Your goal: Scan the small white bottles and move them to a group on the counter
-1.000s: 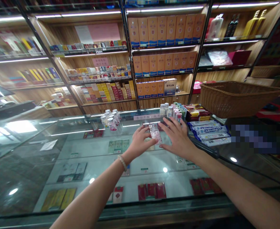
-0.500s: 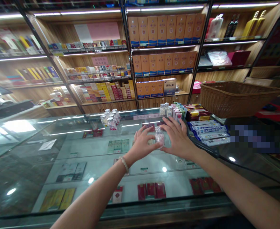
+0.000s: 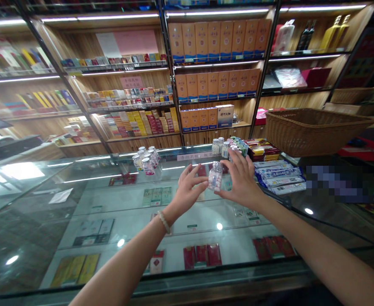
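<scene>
Pinkish pellets (image 3: 217, 183) fill one clear bottle (image 3: 215, 175) — cap up, long axis near-vertical — between left hand (image 3: 187, 187), fingers spread wide, and right hand (image 3: 243, 185), half-open, its hold unclear.

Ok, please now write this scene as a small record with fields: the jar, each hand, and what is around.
Jar: clear, roughly upright between the hands, small pale pieces inside
Left hand: thumb at the jar's left side, fingers spread
Right hand: fingers and thumb at the right side; grip unclear
Surface: glass counter, red packs beneath
Counter, left in view: jar cluster
Counter, right in view: blue-and-white packets, wicker basket beyond
</scene>
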